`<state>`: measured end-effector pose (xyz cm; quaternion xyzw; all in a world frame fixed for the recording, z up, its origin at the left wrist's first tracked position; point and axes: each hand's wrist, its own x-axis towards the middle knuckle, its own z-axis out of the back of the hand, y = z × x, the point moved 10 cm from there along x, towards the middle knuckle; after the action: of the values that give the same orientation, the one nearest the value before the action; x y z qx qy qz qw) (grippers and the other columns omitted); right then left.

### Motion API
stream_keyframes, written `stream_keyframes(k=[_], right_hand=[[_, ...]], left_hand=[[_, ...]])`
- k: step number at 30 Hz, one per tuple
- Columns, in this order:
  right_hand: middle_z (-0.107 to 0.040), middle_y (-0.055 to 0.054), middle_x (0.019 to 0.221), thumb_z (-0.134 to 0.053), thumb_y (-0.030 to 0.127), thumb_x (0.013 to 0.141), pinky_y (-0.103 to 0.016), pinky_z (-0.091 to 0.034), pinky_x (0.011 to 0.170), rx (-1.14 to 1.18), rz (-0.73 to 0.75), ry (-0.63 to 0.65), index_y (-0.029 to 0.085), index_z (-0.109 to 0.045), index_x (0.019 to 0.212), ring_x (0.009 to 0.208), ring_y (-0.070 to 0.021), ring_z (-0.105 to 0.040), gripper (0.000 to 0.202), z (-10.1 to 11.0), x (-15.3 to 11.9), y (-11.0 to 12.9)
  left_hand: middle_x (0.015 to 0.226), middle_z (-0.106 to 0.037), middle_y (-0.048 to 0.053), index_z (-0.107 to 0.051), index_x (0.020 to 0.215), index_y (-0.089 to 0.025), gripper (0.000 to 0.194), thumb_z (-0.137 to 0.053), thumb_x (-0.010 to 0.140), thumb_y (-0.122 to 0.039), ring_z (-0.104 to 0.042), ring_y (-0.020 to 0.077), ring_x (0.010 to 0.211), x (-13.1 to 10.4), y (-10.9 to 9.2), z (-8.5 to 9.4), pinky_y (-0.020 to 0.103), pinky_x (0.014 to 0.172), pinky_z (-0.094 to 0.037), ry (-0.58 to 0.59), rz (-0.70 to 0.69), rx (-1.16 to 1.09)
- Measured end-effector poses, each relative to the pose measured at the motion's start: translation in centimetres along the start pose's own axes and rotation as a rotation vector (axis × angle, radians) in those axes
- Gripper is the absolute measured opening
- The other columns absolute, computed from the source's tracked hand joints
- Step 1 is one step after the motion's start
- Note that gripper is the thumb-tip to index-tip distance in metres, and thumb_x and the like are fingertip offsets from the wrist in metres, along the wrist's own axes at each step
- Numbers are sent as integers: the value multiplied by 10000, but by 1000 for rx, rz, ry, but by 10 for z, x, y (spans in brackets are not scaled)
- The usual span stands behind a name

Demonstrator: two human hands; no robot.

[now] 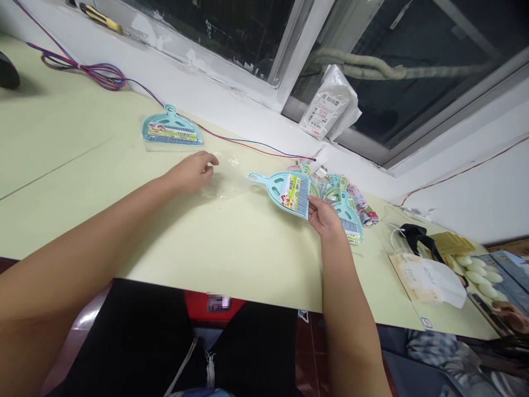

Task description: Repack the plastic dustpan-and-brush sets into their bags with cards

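Note:
My right hand (323, 215) grips the brush end of a light-blue dustpan set (281, 190), whose handle points left and whose yellow-green label faces up. At my left hand (197, 172), curled fingers touch or hold the edge of a clear plastic bag (227, 179) that spreads toward the dustpan handle. Another dustpan set (171, 132), in clear wrapping, lies near the wall at the left. Just right of my right hand, one more dustpan set (349, 218) rests by a pile of similar sets.
Coiled red and blue wire (99, 74) runs along the wall. A screwdriver (101, 17) and a white plastic package (326, 110) are on the window ledge. At the right are a tissue pack (430, 280), a black strap (419, 240) and several pale oval items (479, 273).

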<state>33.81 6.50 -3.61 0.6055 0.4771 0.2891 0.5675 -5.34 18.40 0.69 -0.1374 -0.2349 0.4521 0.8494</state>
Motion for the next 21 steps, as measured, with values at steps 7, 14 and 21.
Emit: stream_keyframes(k=[7,14,21], right_hand=[[-801,-84,873,-658,154,887,-375,-679,804,17,0,24,146,-711,975,830,-225,-780,103,-5,-1,0],[-803,-85,878,-658,142,881,-367,-676,805,29,2,20,143,-712,976,824,-226,-783,109,-8,-1,0],[-802,-67,852,-651,143,882,-369,-679,783,21,-4,8,165,-703,955,824,-224,-781,93,-12,-6,1]], left_hand=[[1550,-481,115,-576,1436,-209,573,-458,907,-396,-412,310,1418,-3,-3,-30,428,1164,-340,228,-168,190],[1420,-573,156,-563,1429,-224,677,-433,911,-639,-543,363,1263,-6,-5,-24,430,987,-449,200,-50,282],[1374,-609,126,-604,1399,-295,618,-460,895,-622,-674,320,1027,-11,-11,-25,388,849,-480,247,-8,260]])
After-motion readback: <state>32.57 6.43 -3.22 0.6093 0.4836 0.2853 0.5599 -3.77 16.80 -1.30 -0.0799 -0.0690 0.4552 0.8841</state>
